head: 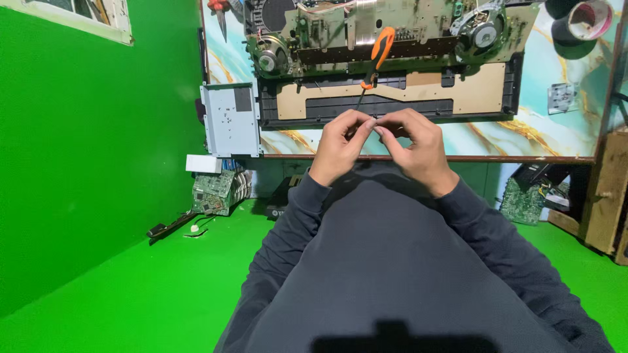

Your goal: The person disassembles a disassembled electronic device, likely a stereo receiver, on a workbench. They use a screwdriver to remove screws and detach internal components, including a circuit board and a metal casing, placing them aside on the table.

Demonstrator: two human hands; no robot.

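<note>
Both hands met fingertip-to-fingertip at table edge, left hand [340, 147] & right hand [413, 147] pinched narrow on sth tiny, unidentifiable; screwdriver [374, 59] lay just beyond, long axis pointing away, approx. equidistant.

Electronics repair workshop: circuit boards [212, 189], screwdriver [376, 59].

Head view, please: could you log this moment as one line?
left hand: fingertips meet right hand, item unclear | screwdriver: orange handle, lying on opened device | table: marbled top
</note>
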